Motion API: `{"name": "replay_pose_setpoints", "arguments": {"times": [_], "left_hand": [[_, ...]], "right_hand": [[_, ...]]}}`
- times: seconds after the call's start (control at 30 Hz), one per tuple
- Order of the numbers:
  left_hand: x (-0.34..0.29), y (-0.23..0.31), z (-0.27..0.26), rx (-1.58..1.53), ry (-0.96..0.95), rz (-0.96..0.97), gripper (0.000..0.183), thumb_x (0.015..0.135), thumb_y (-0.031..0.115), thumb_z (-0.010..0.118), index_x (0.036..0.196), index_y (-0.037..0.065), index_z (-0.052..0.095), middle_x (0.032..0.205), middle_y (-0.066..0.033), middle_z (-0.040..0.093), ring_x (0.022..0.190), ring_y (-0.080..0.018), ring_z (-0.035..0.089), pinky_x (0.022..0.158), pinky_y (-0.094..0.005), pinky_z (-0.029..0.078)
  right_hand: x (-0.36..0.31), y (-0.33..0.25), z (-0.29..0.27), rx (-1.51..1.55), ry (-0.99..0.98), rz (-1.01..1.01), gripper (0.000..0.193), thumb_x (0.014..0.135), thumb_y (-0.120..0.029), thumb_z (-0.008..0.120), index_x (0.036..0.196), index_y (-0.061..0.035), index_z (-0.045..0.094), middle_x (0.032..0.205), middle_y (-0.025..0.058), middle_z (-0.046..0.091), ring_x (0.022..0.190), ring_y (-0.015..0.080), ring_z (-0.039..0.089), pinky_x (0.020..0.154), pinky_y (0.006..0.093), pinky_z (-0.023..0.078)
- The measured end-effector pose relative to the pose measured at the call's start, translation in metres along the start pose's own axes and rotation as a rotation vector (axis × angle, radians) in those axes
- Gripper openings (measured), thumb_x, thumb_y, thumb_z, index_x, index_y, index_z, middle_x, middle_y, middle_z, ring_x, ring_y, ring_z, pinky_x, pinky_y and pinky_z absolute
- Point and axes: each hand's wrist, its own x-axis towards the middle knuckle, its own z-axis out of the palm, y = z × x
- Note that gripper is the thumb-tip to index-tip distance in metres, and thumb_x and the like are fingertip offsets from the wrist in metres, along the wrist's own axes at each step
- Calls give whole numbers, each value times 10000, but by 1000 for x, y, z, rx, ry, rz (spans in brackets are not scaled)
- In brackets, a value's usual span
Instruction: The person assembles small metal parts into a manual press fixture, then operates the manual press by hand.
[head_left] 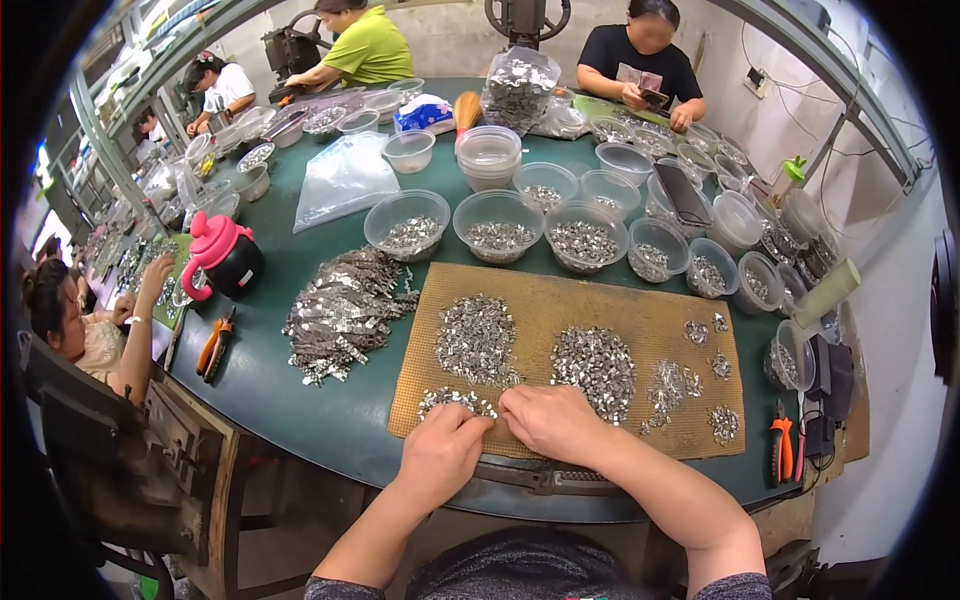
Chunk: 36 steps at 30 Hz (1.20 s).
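Note:
My left hand (443,448) and my right hand (552,422) meet at the near edge of a tan textured mat (660,310). Both have their fingers pinched together; whatever lies between them is too small or hidden to make out. Small silvery metal pieces (455,402) lie in a little pile by my left fingertips. Beyond my right fingers spreads a larger heap of metal pieces (475,338). Another heap (593,372) sits just past my right hand, with smaller groups (668,388) farther right on the mat.
Left of the mat is a pile of metal strips (350,312), then pliers (216,345) and a black-and-pink jug (222,258). Plastic bowls (498,228) of metal pieces line the far side. Orange-handled pliers (781,445) lie at right. Several people sit around the table.

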Motion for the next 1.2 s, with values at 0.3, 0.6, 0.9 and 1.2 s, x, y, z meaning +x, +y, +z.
{"name": "replay_pose_setpoints", "arguments": {"times": [0.3, 0.6, 0.9, 1.2], "left_hand": [[10, 3, 12, -45, 29, -28, 134, 825, 66, 741, 951, 83, 697, 841, -65, 598, 803, -270, 623, 701, -392, 524], [21, 10, 40, 130, 11, -17, 110, 814, 119, 777, 881, 114, 690, 807, -46, 575, 769, -240, 606, 658, -371, 510], [18, 18, 46, 163, -2, -21, 101, 832, 75, 751, 882, 76, 664, 811, -67, 580, 775, -254, 616, 658, -386, 521], [6, 12, 24, 68, 30, -17, 109, 815, 56, 752, 874, 83, 664, 812, -72, 581, 766, -275, 616, 669, -393, 522]], "right_hand": [[-74, 4, -51, 15, 132, 128, 94, 908, -125, 691, 941, -68, 623, 867, 94, 684, 794, 284, 701, 686, 412, 564], [-145, 11, -53, 8, 115, 168, 118, 850, -102, 728, 929, -67, 647, 935, 51, 676, 894, 252, 671, 763, 377, 537], [-160, -2, -42, -181, 191, 156, 148, 805, -48, 739, 923, -57, 652, 981, 63, 692, 928, 254, 691, 827, 379, 566], [-145, -16, -52, -28, 192, 230, 122, 836, -82, 751, 921, -62, 666, 950, 76, 702, 923, 272, 706, 804, 388, 569]]}}
